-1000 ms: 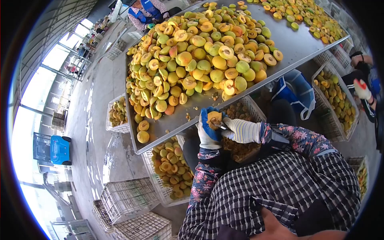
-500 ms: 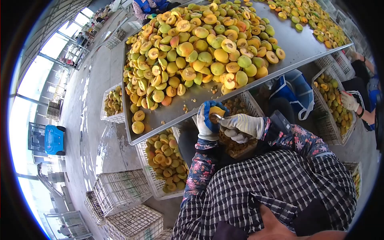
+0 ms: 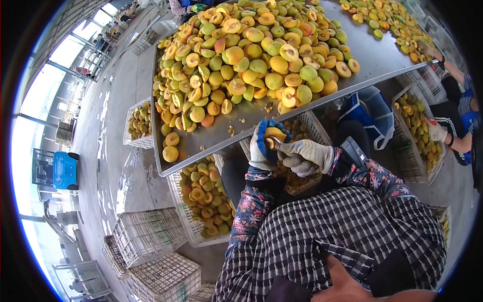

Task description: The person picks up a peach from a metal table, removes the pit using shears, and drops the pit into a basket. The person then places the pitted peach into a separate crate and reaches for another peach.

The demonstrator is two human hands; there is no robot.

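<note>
Fruit (image 3: 274,133) sits cupped in the left hand (image 3: 260,150), gloved fingers curled round it, just off the table's (image 3: 382,58) near edge. Right hand (image 3: 304,155) crowds in beside it, fingers pinched on a small tool (image 3: 275,144) touching the fruit. Heaped fruit (image 3: 246,55) reaches the table's left edge, and a filled crate (image 3: 201,194) stands below.

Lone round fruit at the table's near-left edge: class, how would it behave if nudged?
The lone fruit looks round and whole, so it would probably roll. The metal table seems smooth and it lies close to the edge, so it might fall off.
</note>
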